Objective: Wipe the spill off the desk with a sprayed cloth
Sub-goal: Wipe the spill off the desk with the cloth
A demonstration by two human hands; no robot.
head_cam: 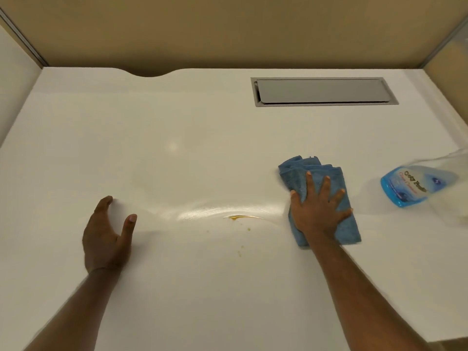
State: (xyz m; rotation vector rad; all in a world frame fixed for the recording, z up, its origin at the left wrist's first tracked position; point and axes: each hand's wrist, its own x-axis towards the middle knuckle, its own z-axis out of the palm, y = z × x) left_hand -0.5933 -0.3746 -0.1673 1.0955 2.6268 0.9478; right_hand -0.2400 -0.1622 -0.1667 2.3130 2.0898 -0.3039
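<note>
A folded blue cloth (297,173) lies on the white desk (177,122) at the right of centre. My right hand (317,206) presses flat on it, fingers spread. Just left of the cloth is a thin yellow-orange spill streak (239,217) inside a wet, shiny smear, with a few small yellowish specks (239,252) below it. My left hand (109,234) rests on its edge on the desk at the left, fingers apart, holding nothing.
A clear spray bottle with a blue label (415,184) stands at the right edge of the desk. A grey metal cable hatch (323,91) is set into the desk at the back right. Beige partition walls (228,29) enclose the desk.
</note>
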